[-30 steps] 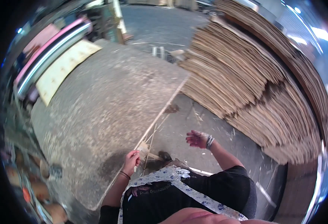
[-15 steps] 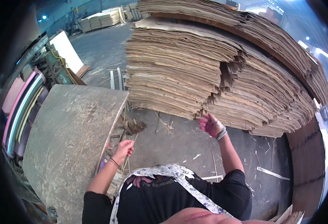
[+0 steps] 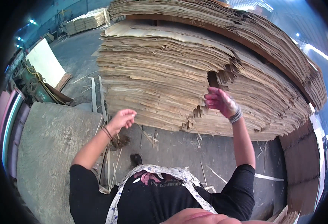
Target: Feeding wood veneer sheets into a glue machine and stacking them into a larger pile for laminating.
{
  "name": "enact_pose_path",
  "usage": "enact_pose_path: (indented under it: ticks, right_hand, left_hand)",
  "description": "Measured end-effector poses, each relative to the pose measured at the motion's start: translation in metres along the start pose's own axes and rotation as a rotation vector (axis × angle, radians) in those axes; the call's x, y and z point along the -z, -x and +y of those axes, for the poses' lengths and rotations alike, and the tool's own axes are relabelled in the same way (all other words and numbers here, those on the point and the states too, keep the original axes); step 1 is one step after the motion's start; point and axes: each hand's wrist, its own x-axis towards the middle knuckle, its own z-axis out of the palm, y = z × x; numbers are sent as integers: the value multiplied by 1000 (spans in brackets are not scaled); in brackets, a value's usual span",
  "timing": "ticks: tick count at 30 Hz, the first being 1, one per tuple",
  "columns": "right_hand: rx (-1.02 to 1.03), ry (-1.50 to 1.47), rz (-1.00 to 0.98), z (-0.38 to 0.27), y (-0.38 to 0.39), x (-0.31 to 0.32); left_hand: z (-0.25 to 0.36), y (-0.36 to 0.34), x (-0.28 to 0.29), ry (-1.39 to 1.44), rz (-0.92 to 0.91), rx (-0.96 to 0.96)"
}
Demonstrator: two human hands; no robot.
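Observation:
A tall stack of thin wood veneer sheets (image 3: 152, 82) with ragged edges rises in front of me. My left hand (image 3: 123, 118), with dark bands at the wrist, is raised by the stack's left lower part. Its fingers are curled in together and I see nothing in them. My right hand (image 3: 222, 102) is up before the stack near a dark gap between the sheets. Reddish stain or covering shows on it, and a pale wrap circles the wrist. Its fingers are stretched out and hold nothing. Whether either hand touches the sheets is not clear.
A broad worn board (image 3: 55, 149) lies at my left, beside a machine with coloured rollers (image 3: 13, 127). A white panel (image 3: 46, 63) leans behind it. Wood strips litter the grey floor (image 3: 171, 149). A brown stack (image 3: 302, 168) stands at right.
Both hands have risen and moved forward toward the veneer stack. The right hand's fingers have straightened. My view has shifted to the right and nearer the stack.

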Motion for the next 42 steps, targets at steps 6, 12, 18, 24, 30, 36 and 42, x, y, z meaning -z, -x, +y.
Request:
enact_pose_path:
  ticks: [6,12,18,24,30,36,42]
  right_hand:
    - [133,347,11,-96,-125,-18]
    - [623,811,455,-168,-284,-39]
    - [1263,1609,713,-227,-430,-33]
    - [1484,2080,826,-278,-535,-19]
    - [653,1997,659,-264,-569,-3]
    - [774,2057,771,-295,-570,-12]
    - [875,2051,732,-318,-585,-7]
  left_hand:
    - [116,-121,87,-224,-95,-261]
    - [253,-225,159,-381,-97,-533]
    - [331,-291,185,-430,3,-785]
    - [390,-333,206,-589,222,-1105]
    - [458,-389,217,-1142,745,-1609]
    - [506,-440,227,-1342,1021,-1512]
    - [536,-461,252,-1270,1005,-1316]
